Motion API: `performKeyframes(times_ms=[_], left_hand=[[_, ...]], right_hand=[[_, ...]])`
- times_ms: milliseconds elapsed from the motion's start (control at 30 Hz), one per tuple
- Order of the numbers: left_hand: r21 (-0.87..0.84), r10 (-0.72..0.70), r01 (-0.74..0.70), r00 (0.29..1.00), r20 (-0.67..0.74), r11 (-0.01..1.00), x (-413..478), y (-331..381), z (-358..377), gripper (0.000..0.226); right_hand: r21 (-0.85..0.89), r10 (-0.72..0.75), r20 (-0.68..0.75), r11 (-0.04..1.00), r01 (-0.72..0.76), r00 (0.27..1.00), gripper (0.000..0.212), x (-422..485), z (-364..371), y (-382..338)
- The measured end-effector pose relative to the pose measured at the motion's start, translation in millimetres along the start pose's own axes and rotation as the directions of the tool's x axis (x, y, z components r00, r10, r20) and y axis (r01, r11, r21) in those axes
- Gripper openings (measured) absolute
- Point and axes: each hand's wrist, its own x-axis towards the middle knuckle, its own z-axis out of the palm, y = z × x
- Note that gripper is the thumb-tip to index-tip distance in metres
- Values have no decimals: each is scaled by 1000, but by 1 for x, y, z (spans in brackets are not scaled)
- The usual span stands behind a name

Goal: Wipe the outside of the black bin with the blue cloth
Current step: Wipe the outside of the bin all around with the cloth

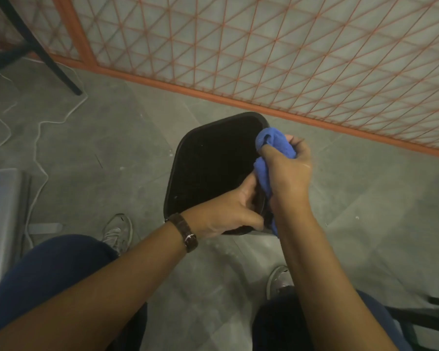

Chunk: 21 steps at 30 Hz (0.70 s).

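Dim, flat indoor light with a warm cast; shadows are soft and weak. The picture is slightly soft throughout. Wide-angle distortion bends the orange mesh fence [289, 59] at the far edge.

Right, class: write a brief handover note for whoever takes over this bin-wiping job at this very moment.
The left hand grips the near rim of the square black plastic bin, which stands on the grey floor.
The right hand holds the bunched blue cloth against the bin's right rim.
Wiped so far: cannot tell.
Left: the outer walls all round.
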Motion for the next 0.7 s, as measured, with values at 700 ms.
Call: performKeyframes(times_ms=[700], left_hand=[[715, -47, 53, 999, -28, 697, -39, 2, -13, 84]], right_hand=[[-351, 29, -5, 936, -29, 1000, 21, 36, -66, -25]])
